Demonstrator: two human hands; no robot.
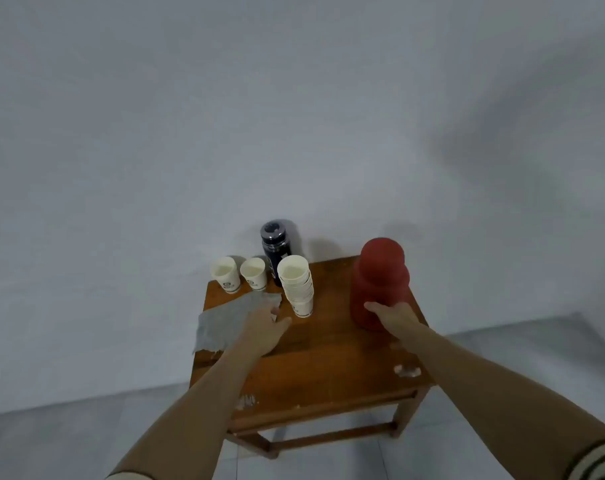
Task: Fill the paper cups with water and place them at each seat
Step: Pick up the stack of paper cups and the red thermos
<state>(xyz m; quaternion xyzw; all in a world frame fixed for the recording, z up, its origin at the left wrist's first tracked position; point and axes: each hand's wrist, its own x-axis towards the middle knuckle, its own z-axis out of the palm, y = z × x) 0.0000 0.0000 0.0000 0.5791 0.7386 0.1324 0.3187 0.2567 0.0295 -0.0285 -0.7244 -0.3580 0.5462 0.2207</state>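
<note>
Table [328, 358]: cups [295, 285], cloth [224, 323], thermos [380, 271], bottle [275, 242]

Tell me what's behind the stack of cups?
A dark bottle stands behind the stack. Its cap and upper body show; the stack covers part of its lower body.

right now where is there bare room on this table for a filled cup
Bare wood: the front half of the table, between the left hand and right hand and the near edge; a strip between the cup stack and the red flask. Crowded: back left, with two single cups, dark bottle and grey cloth.
</note>
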